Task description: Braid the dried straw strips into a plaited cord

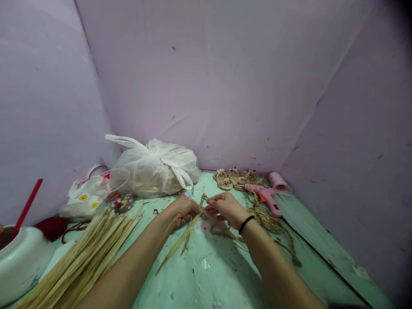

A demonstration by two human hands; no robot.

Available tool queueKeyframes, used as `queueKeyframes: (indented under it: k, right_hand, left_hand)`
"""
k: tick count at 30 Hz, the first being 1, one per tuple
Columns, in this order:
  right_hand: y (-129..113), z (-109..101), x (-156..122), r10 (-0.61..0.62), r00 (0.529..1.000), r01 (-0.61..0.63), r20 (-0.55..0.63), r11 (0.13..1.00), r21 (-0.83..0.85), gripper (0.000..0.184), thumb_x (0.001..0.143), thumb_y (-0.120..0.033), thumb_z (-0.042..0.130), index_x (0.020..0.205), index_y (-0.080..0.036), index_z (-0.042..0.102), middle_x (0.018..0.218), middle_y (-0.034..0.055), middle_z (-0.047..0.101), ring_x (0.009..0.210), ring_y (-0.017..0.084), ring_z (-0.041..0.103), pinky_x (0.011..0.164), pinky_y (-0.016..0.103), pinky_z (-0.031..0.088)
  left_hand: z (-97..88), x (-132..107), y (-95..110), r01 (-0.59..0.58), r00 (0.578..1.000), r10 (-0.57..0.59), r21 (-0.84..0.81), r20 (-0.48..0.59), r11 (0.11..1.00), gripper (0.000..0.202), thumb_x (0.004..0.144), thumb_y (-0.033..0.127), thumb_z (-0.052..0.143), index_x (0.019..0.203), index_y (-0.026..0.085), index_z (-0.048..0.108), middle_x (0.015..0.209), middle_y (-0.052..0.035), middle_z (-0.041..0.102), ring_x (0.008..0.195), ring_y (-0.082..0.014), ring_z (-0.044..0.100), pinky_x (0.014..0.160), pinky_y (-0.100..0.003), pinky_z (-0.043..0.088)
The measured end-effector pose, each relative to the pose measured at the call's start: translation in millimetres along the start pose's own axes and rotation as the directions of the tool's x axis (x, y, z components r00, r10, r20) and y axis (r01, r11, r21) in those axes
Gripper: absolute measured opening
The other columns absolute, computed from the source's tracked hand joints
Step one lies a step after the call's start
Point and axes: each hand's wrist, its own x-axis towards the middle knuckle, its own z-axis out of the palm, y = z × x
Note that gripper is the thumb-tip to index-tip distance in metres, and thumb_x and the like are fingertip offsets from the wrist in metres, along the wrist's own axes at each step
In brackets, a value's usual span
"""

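Note:
At the middle of the green table, my left hand (184, 210) is closed in a pinch on flat, pale straw strips (180, 244), whose loose ends hang down toward me. Close beside it, my right hand (227, 208) is closed on the same strips from the other side; a black band circles its wrist. Between the two hands a short narrow braid (203, 199) points away from me, its far end near the back of the table. More strip ends run from under my right hand toward the lower right. The fingertips partly hide where the strips cross.
A bundle of straw strips (86, 253) lies left, beside a white pot (25, 257). Behind stand a tied white plastic bag (157, 167) and a container of beads (120, 202). At right are a pink glue gun (264, 195), its black cord, braided coils (228, 178) and a pink spool (278, 183).

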Motion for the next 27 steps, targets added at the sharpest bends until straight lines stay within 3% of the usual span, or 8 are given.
queueKeyframes:
  k: [2,5,10,14,18,23,27]
  right_hand:
    - [0.3,5.6,-2.7,0.07,0.991,-0.078,0.111,0.994,0.076,0.011,0.067,-0.008,0.048,0.057,-0.013,0.052,0.044,-0.0008,0.051,0.039,0.009,0.046,0.038,0.02,0.039]
    - [5.0,11.2,-2.5,0.081,0.977,-0.104,0.196,0.988,0.113,0.014,0.067,-0.007,0.046,0.056,-0.011,0.053,0.041,0.0001,0.049,0.038,0.009,0.048,0.038,0.019,0.041]
    - [16.9,13.0,6.9,0.006,0.988,-0.018,0.156,0.997,0.078,0.017,0.062,-0.006,0.05,0.045,-0.011,0.051,0.037,-0.0022,0.046,0.031,0.004,0.036,0.03,0.014,0.029]
    - [23.4,13.3,12.0,-0.071,0.988,0.067,0.136,0.997,0.029,0.019,0.058,-0.006,0.05,0.04,-0.012,0.048,0.034,-0.0047,0.04,0.03,0.002,0.03,0.028,0.014,0.021]
    - [24.8,12.0,12.4,-0.066,0.982,0.06,0.177,0.997,0.04,0.016,0.057,-0.006,0.048,0.042,-0.012,0.049,0.034,-0.0055,0.039,0.029,0.002,0.028,0.029,0.015,0.019]
    - [25.5,11.1,13.0,-0.059,0.982,0.041,0.181,0.994,0.103,0.012,0.056,-0.007,0.048,0.044,-0.012,0.049,0.037,-0.005,0.041,0.032,0.003,0.029,0.03,0.015,0.018]
    - [26.9,11.3,14.4,-0.036,0.983,0.012,0.179,0.991,0.134,0.01,0.055,-0.008,0.048,0.047,-0.012,0.049,0.038,-0.0048,0.042,0.033,0.002,0.028,0.031,0.015,0.016]
  left_hand:
    - [-0.7,1.7,-1.2,-0.007,1.0,0.007,0.001,0.016,1.0,0.015,0.051,0.019,0.053,0.048,0.017,0.038,0.034,0.0089,0.028,0.028,-0.0022,0.018,0.032,-0.019,0.004]
    - [-1.5,2.6,-1.7,0.004,1.0,-0.005,0.02,0.025,1.0,0.011,0.05,0.019,0.052,0.049,0.016,0.041,0.035,0.0088,0.028,0.028,-0.0022,0.017,0.032,-0.019,0.005]
    - [-0.6,-0.8,1.0,-0.011,1.0,0.01,0.11,0.009,0.994,0.005,0.05,0.019,0.051,0.051,0.015,0.047,0.035,0.008,0.031,0.029,-0.003,0.019,0.032,-0.019,0.008]
    - [0.0,-5.6,6.6,-0.037,0.994,0.066,0.296,-0.088,0.954,0.005,0.05,0.016,0.052,0.048,0.015,0.047,0.033,0.0068,0.031,0.029,-0.0047,0.022,0.032,-0.02,0.013]
    - [-3.8,-8.1,9.9,-0.057,0.987,0.116,0.418,-0.116,0.907,0.006,0.051,0.017,0.053,0.047,0.014,0.051,0.032,0.0056,0.033,0.028,-0.0053,0.023,0.032,-0.021,0.014]
    - [-7.1,-3.3,5.8,-0.04,0.987,0.102,0.42,-0.127,0.906,0.006,0.053,0.016,0.054,0.048,0.014,0.051,0.032,0.0061,0.031,0.029,-0.0049,0.023,0.033,-0.02,0.015]
    - [-14.6,-8.0,11.9,-0.052,0.991,0.104,0.485,-0.081,0.873,0.008,0.057,0.019,0.052,0.052,0.013,0.055,0.036,0.0032,0.04,0.03,-0.0061,0.029,0.035,-0.02,0.02]
